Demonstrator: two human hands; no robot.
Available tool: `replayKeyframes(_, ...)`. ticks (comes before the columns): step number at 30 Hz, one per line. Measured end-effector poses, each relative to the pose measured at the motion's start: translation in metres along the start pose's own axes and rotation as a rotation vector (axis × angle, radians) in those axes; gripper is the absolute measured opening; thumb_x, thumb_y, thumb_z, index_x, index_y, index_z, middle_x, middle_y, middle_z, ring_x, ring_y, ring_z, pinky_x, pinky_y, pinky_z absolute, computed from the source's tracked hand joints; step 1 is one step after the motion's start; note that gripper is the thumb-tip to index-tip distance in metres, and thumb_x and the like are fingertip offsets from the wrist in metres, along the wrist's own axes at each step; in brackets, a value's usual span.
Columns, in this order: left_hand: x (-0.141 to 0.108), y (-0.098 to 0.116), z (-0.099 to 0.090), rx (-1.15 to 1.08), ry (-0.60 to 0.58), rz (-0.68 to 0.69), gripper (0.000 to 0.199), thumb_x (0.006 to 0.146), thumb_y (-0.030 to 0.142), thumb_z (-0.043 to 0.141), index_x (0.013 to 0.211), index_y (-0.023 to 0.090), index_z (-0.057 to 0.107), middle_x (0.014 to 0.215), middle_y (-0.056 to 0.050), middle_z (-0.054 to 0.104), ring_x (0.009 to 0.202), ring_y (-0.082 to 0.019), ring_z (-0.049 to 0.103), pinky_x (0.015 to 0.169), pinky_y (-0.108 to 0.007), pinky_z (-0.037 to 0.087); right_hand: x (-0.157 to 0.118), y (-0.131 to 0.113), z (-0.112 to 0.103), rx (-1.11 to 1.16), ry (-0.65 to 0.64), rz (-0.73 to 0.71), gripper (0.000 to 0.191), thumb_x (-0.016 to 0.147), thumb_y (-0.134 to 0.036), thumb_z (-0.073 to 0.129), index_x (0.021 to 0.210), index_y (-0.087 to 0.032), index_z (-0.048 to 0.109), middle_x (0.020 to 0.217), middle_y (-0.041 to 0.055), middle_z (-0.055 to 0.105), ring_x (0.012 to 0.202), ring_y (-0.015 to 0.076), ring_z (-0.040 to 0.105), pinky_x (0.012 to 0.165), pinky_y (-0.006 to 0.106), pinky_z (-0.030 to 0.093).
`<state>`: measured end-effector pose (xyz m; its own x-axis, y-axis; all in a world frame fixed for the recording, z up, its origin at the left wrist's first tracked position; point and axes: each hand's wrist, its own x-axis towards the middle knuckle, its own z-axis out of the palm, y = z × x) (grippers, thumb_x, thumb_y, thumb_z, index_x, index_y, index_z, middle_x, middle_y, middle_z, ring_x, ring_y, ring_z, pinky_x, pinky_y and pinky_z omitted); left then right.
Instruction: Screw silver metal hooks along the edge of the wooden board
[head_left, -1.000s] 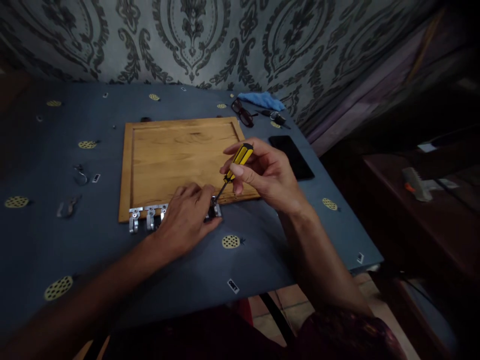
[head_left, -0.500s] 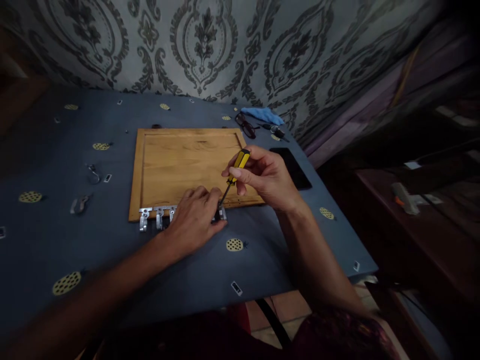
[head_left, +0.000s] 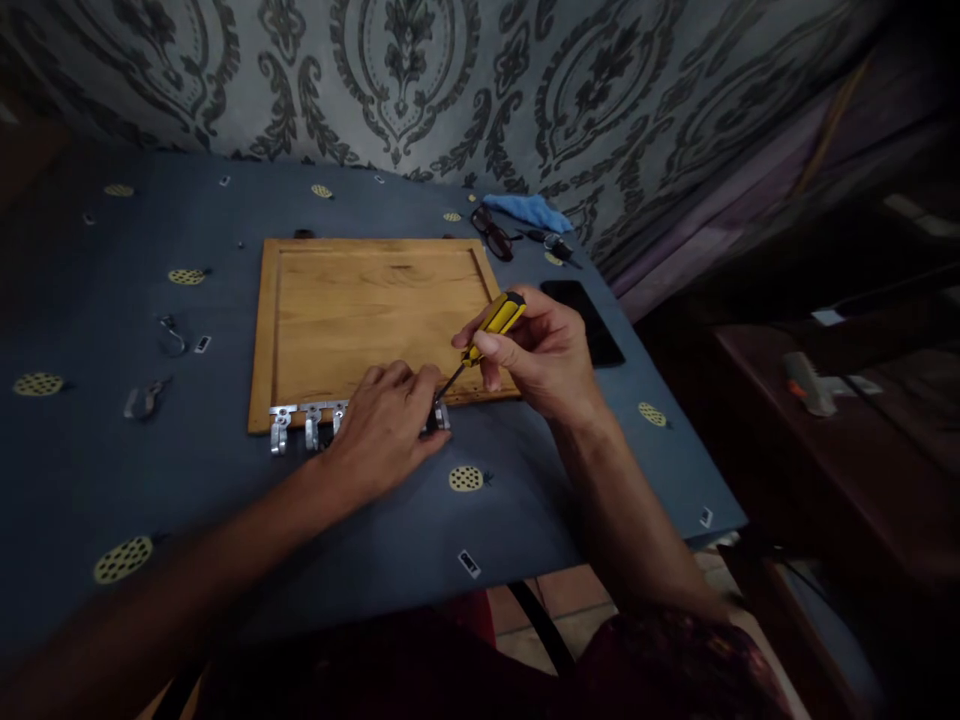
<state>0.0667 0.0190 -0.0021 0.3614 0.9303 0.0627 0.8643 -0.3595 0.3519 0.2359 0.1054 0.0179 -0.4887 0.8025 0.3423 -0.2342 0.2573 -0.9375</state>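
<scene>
Below and left of your right hand [head_left: 551, 355], which pinches the yellow-black screwdriver [head_left: 496, 328], the metal hook rail [head_left: 295, 408] edges the wooden panel [head_left: 375, 310] under your left hand [head_left: 386, 420], whose hold cannot be told; off-axis pressure could skid the slanted shaft [head_left: 453, 380] into it.

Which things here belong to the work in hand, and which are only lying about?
Likely belong: screwdriver; wooden board; metal hooks at its near edge; perhaps the loose metal pieces.

Likely lying about: glasses; blue cloth; phone or tablet.
</scene>
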Motion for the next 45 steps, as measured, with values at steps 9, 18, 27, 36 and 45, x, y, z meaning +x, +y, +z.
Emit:
replayKeyframes(9, 0.002, 0.002, -0.002, -0.001, -0.031, -0.037, 0.034, 0.088, 0.03, 0.068, 0.114, 0.015, 0.053, 0.106, -0.012, 0.07, 0.109, -0.032, 0.059, 0.095, -0.046, 0.046, -0.002, -0.002, -0.005, -0.064, -0.013, 0.03, 0.03, 0.08, -0.042, 0.082, 0.09, -0.015, 0.073, 0.087, 0.0022, 0.077, 0.043, 0.0027, 0.057, 0.044, 0.016, 0.051)
replayKeyframes(18, 0.001, 0.002, -0.001, 0.003, -0.011, -0.021, 0.036, 0.089, 0.031, 0.069, 0.116, 0.013, 0.053, 0.106, -0.013, 0.069, 0.108, -0.032, 0.06, 0.094, -0.046, 0.047, -0.003, 0.004, -0.006, 0.0, 0.0, 0.009, 0.025, 0.082, -0.034, 0.081, 0.095, -0.015, 0.072, 0.083, 0.0025, 0.076, 0.05, 0.0052, 0.061, 0.042, 0.015, 0.05)
replayKeyframes(27, 0.001, 0.0, 0.001, -0.005, 0.007, -0.012, 0.034, 0.088, 0.03, 0.068, 0.114, 0.015, 0.052, 0.105, -0.012, 0.069, 0.106, -0.032, 0.06, 0.092, -0.045, 0.047, 0.0, 0.009, 0.0, 0.026, 0.08, -0.029, 0.03, 0.075, -0.036, 0.086, 0.075, -0.015, 0.066, 0.069, -0.0029, 0.069, 0.038, 0.0023, 0.054, 0.035, 0.013, 0.044)
replayKeyframes(36, 0.001, 0.001, 0.0, -0.021, 0.008, -0.025, 0.035, 0.088, 0.03, 0.069, 0.115, 0.015, 0.053, 0.107, -0.012, 0.069, 0.106, -0.032, 0.06, 0.092, -0.045, 0.047, -0.001, 0.004, -0.008, 0.038, -0.027, 0.042, 0.029, 0.081, -0.031, 0.082, 0.104, -0.016, 0.074, 0.09, 0.0028, 0.078, 0.049, 0.0044, 0.062, 0.046, 0.016, 0.054)
replayKeyframes(45, 0.001, 0.0, 0.001, -0.01, -0.003, -0.007, 0.033, 0.088, 0.031, 0.069, 0.112, 0.016, 0.051, 0.104, -0.011, 0.071, 0.107, -0.032, 0.059, 0.092, -0.045, 0.046, -0.003, 0.004, 0.004, 0.006, 0.046, 0.009, 0.026, 0.074, -0.035, 0.087, 0.08, -0.015, 0.072, 0.073, -0.0018, 0.071, 0.043, 0.0033, 0.057, 0.04, 0.014, 0.049)
